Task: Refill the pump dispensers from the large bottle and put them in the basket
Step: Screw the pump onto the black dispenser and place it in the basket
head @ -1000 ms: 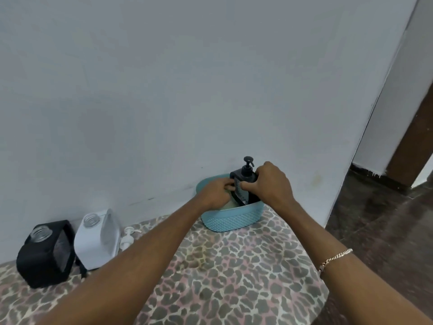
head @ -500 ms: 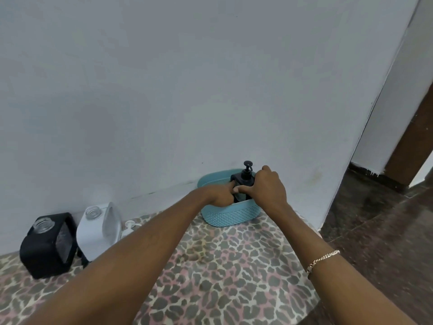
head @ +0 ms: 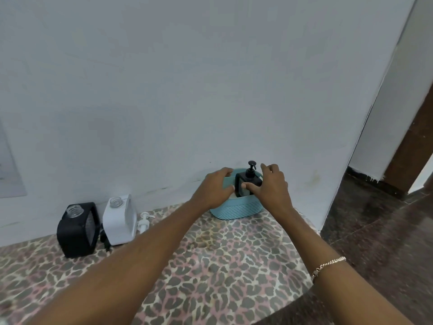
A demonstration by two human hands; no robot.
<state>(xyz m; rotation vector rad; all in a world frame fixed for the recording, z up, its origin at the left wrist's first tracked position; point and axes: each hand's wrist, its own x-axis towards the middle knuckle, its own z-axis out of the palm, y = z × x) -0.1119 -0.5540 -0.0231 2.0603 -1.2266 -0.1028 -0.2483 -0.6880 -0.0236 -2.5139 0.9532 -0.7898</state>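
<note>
A black pump dispenser (head: pixel 248 181) with its pump fitted stands upright inside the teal woven basket (head: pixel 236 211) against the wall. My right hand (head: pixel 273 187) is beside the dispenser with its fingers lifted and spread; only the thumb touches its front. My left hand (head: pixel 214 190) lies over the basket's left rim with relaxed fingers, its thumb near the dispenser. At the left stand a black dispenser body (head: pixel 77 229) and a white dispenser body (head: pixel 119 221), both with open necks. A white pump head (head: pixel 144 221) lies beside the white one. The large bottle is out of view.
Everything sits on a leopard-print mat (head: pixel 210 266) against a pale wall. A dark pump part (head: pixel 106 241) lies between the two open bodies. Dark stone floor (head: pixel 379 231) and a doorway are at the right.
The dispenser has gone down into the basket. My right fingers have come off it and spread, and my left hand has shifted onto the basket's rim.
</note>
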